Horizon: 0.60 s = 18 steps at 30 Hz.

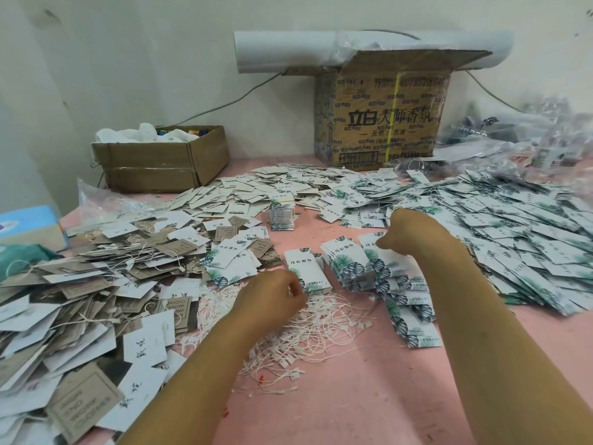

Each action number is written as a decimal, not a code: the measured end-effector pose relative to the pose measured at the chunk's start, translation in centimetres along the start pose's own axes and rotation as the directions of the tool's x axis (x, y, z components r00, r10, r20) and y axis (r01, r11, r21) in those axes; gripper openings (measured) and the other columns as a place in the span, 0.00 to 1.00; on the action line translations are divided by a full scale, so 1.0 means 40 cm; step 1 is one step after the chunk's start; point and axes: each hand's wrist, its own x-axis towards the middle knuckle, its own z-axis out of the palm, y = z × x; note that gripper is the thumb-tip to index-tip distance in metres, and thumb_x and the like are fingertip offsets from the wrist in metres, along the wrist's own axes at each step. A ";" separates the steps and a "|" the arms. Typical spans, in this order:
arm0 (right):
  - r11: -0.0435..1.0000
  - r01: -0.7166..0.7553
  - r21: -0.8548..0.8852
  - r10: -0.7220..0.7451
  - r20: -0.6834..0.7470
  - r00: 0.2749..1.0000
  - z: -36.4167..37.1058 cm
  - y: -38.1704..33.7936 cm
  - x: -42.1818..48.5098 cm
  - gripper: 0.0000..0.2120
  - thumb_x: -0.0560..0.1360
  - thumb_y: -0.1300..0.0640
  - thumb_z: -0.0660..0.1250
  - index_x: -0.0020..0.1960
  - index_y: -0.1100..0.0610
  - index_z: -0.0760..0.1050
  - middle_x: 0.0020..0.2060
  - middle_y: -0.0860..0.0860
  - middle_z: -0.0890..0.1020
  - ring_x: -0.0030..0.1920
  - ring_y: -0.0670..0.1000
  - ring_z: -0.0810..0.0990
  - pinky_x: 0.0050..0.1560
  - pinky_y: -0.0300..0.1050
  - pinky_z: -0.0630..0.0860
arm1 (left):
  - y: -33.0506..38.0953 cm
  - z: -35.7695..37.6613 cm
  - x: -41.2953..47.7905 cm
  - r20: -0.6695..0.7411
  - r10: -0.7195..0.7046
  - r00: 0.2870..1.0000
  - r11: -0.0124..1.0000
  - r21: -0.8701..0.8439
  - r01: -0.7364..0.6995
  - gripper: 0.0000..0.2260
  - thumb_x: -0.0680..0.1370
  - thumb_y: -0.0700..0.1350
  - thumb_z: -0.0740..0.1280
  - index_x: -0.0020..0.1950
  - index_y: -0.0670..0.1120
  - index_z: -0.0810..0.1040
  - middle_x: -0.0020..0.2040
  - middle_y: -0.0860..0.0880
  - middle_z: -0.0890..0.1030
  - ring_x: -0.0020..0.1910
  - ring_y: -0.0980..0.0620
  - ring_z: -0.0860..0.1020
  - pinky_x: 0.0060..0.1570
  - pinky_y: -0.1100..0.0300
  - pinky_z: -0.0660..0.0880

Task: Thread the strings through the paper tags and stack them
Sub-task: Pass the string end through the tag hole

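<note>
Left hand [272, 297] curled in white strings [321, 322] near pink tabletop [353, 396] front edge, right hand [406, 232] over leaf-printed paper tags [513, 226], grips unclear: isolate one string, one tag.

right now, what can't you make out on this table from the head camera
Head view only.
Left hand: its own back hides the fingertips; any string from the string pile in them is unseen.
Right hand: fingers hidden behind the wrist, over the scattered tags.
Tall carton: its walls hide the contents.
Blue box: cut off by the left edge.
</note>
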 end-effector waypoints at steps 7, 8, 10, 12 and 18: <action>0.940 0.318 -0.119 -0.313 0.064 0.948 0.005 -0.033 -0.013 0.21 0.76 0.52 0.65 0.68 0.54 0.68 0.65 0.55 0.71 0.66 0.58 0.65 0.64 0.52 0.66 | 0.026 -0.018 -0.002 -0.057 -0.028 0.998 0.907 -0.421 0.001 0.07 0.78 0.45 0.65 0.39 0.52 0.75 0.39 0.55 0.77 0.34 0.55 0.73 0.40 0.58 0.71; 0.922 0.383 -0.048 -0.380 0.060 0.923 0.007 -0.044 -0.020 0.21 0.76 0.53 0.65 0.68 0.52 0.69 0.64 0.53 0.73 0.64 0.56 0.68 0.62 0.49 0.67 | 0.031 -0.021 -0.004 -0.058 -0.038 0.998 0.881 -0.473 0.006 0.07 0.78 0.44 0.64 0.40 0.51 0.75 0.40 0.55 0.77 0.35 0.55 0.73 0.41 0.57 0.71; 0.859 0.498 0.123 -0.509 0.085 0.857 0.013 -0.068 -0.035 0.19 0.75 0.55 0.67 0.65 0.51 0.72 0.54 0.50 0.78 0.51 0.47 0.75 0.49 0.41 0.70 | 0.042 -0.027 -0.006 -0.055 -0.051 0.997 0.824 -0.567 0.011 0.06 0.79 0.43 0.63 0.42 0.49 0.76 0.40 0.54 0.80 0.35 0.54 0.73 0.41 0.58 0.71; 0.801 0.548 0.241 -0.592 0.184 0.785 0.025 -0.093 -0.052 0.16 0.74 0.56 0.69 0.61 0.51 0.75 0.44 0.46 0.81 0.40 0.44 0.79 0.41 0.37 0.70 | 0.052 -0.032 -0.009 -0.061 -0.046 0.997 0.781 -0.625 -0.002 0.07 0.79 0.42 0.63 0.42 0.49 0.76 0.35 0.55 0.81 0.33 0.56 0.74 0.40 0.58 0.71; 0.730 0.583 0.358 -0.666 0.181 0.723 0.052 -0.127 -0.063 0.07 0.70 0.66 0.67 0.41 0.56 0.79 0.33 0.52 0.83 0.31 0.53 0.82 0.44 0.58 0.80 | 0.051 -0.038 -0.004 -0.169 0.017 0.986 0.858 -0.503 -0.101 0.11 0.79 0.43 0.64 0.37 0.54 0.75 0.28 0.55 0.75 0.29 0.56 0.71 0.36 0.58 0.68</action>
